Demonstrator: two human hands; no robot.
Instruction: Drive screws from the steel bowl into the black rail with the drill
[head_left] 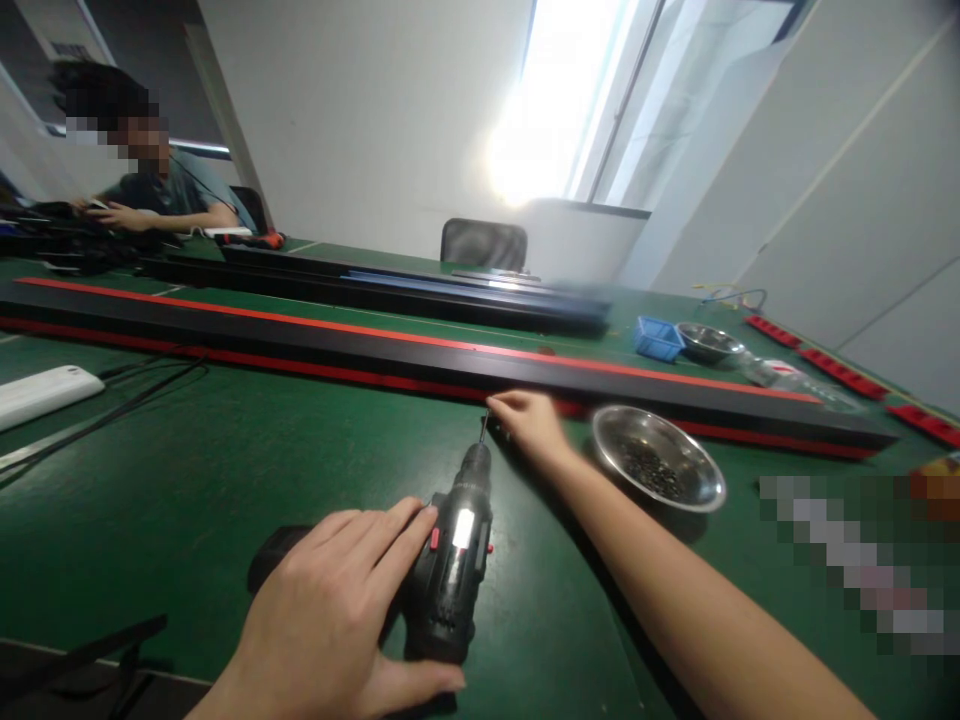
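My left hand (330,600) is wrapped round a black cordless drill (457,550) that lies on its side low over the green table, its bit pointing away from me. At the tip of the bit, my right hand (529,425) has its thumb and fingers pinched together; whatever is between them is too small to name. Just beyond the fingertips runs a long black bar with red strips (420,361). To the right of my right hand, a round metal bowl (660,458) holds many small dark screws.
Behind the bar lie more long dark profiles (390,292). A blue basket (658,338) and a second metal bowl (709,342) stand at the back right. A white power strip (49,393) with cables is at the left. A person (172,190) sits at the far left.
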